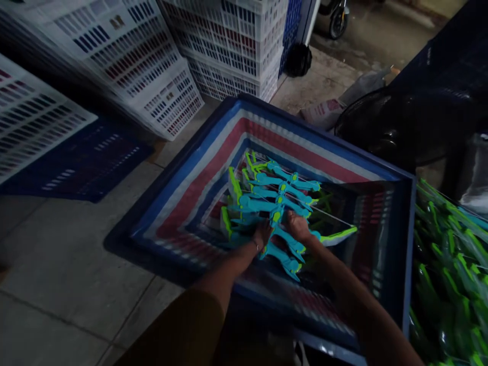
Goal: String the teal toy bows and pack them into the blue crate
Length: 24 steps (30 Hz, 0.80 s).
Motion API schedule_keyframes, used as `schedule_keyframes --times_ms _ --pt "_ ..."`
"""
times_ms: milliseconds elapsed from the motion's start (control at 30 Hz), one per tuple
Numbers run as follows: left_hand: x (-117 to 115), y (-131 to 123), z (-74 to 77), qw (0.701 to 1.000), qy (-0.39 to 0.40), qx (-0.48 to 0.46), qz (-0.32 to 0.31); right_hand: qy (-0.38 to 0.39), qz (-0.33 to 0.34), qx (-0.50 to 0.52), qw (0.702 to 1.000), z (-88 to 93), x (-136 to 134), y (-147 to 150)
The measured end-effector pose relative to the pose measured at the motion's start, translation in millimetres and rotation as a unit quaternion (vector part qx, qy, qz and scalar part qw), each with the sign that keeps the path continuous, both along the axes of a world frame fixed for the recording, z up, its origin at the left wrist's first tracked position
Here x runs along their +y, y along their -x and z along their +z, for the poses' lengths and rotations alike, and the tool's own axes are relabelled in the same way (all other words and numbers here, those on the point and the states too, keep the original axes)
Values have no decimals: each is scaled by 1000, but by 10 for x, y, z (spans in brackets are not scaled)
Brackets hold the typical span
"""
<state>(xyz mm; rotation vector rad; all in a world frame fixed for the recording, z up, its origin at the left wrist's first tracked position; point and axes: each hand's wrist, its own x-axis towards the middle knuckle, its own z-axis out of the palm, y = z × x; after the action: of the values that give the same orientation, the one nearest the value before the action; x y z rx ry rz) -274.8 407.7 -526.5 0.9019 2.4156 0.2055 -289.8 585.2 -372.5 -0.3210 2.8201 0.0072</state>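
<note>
Several toy bows, turquoise in the middle with lime-green limbs and thin white strings, lie stacked in a row inside a big blue crate lined with striped cloth. Both of my hands reach down into this row. My left hand, with a thin band at the wrist, is closed at the near middle of the bows, its fingertips partly hidden among them. Just to its right, my right hand is curled around the grip area of a toy bow. One green limb sticks out to the right.
White slatted crates stand stacked at the back and left, one on a dark blue crate. Right of my crate lies a heap of green toy bows. A large dark round tub and a printed sack sit behind it.
</note>
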Motion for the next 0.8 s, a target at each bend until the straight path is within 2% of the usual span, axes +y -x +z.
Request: schedule_keyframes --times_ms 67,133,200,300,433,567,800 --pt "-12 -32 -96 1000 11 7 -6 3 -16 -34 999 -490 -45 136" --pt "-50 -56 -178 1000 20 16 -18 3 -34 -56 998 -883 23 216" --pt "-100 -58 -217 999 30 18 -35 2 -56 -69 996 -1177 93 279" --pt "-138 -20 -170 996 58 11 -62 -7 -83 -78 993 -1476 94 379" --pt "-111 39 3 992 95 -14 -82 -21 -79 -79 994 -1672 -1 458" --pt "-133 30 130 994 87 -21 -69 -35 -59 -74 995 -1704 -8 451" --pt "-114 -7 125 996 78 17 -38 -48 -50 -65 995 -1650 20 381"
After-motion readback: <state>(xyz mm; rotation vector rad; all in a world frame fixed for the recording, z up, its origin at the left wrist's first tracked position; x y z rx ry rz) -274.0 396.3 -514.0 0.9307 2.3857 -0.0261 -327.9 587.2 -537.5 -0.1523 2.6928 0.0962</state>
